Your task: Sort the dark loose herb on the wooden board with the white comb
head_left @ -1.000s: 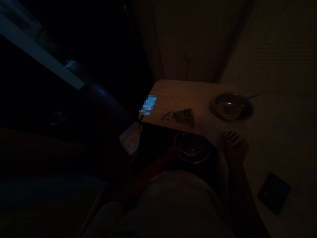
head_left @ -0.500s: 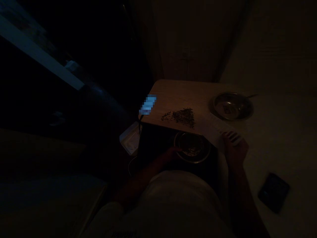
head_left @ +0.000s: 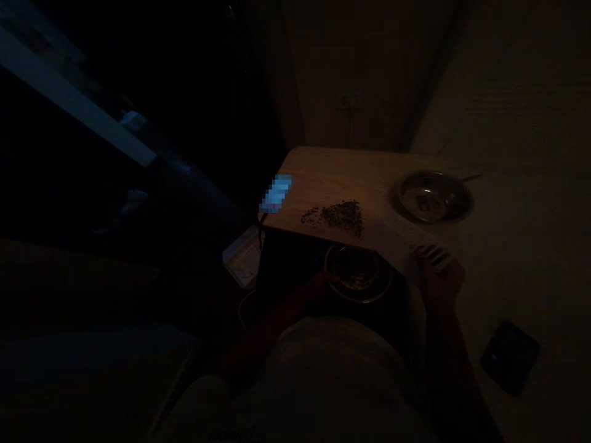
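The scene is very dark. My left hand [head_left: 327, 282] grips the left rim of a round metal bowl [head_left: 366, 300], held just below the table's front edge. Small pale and dark bits lie inside that bowl. My right hand [head_left: 441, 280] is closed on a pale flat piece [head_left: 399, 249] with dark stripes or slots near my fingers; its exact kind is unclear. The piece rests at the table's edge, right of the bowl. A loose heap of small dark grains [head_left: 344, 215] is spread on the wooden tabletop [head_left: 341, 172], left of the pale piece.
A second metal bowl [head_left: 427, 209], with a thin handle-like end beside it, stands at the right of the tabletop. A blurred-out lit phone-like screen [head_left: 276, 194] is at its left edge. A dark square object [head_left: 510, 358] lies at lower right, a white box [head_left: 243, 258] at lower left.
The picture has become a little darker. Both hands, the bowl and the grain heap stay practically where they were.
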The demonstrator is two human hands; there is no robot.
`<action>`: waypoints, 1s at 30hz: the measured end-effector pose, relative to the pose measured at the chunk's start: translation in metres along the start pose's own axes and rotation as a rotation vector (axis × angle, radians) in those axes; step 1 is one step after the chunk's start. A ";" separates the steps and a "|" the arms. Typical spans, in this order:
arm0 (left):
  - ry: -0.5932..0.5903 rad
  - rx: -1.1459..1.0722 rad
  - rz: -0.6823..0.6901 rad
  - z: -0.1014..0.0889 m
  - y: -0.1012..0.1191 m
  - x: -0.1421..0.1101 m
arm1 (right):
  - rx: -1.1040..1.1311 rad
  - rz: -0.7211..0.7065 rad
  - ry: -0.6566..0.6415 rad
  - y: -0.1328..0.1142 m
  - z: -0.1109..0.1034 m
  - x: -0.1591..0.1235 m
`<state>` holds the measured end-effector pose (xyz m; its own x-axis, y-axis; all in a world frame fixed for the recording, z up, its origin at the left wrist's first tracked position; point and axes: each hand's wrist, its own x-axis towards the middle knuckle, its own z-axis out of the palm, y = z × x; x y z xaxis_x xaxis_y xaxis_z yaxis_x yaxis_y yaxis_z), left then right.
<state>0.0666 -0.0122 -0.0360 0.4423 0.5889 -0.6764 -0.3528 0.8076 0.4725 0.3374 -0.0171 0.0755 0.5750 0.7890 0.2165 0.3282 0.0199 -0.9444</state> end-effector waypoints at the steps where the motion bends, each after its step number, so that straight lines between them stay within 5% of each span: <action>1: -0.005 0.000 0.004 -0.001 -0.001 0.001 | 0.004 -0.004 -0.002 -0.001 0.000 0.000; 10: -0.044 -0.028 0.024 -0.009 -0.004 0.006 | 0.040 -0.023 0.026 0.001 0.002 0.000; 23: -0.098 -0.095 0.017 0.005 0.003 -0.008 | -0.029 -0.001 0.176 -0.022 0.008 -0.003; 30: -0.063 -0.109 0.119 -0.009 -0.001 -0.014 | -0.021 0.017 0.191 -0.030 0.014 -0.022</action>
<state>0.0534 -0.0216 -0.0324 0.4417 0.6834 -0.5813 -0.4912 0.7264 0.4808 0.3043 -0.0263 0.0961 0.7115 0.6585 0.2454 0.3316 -0.0067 -0.9434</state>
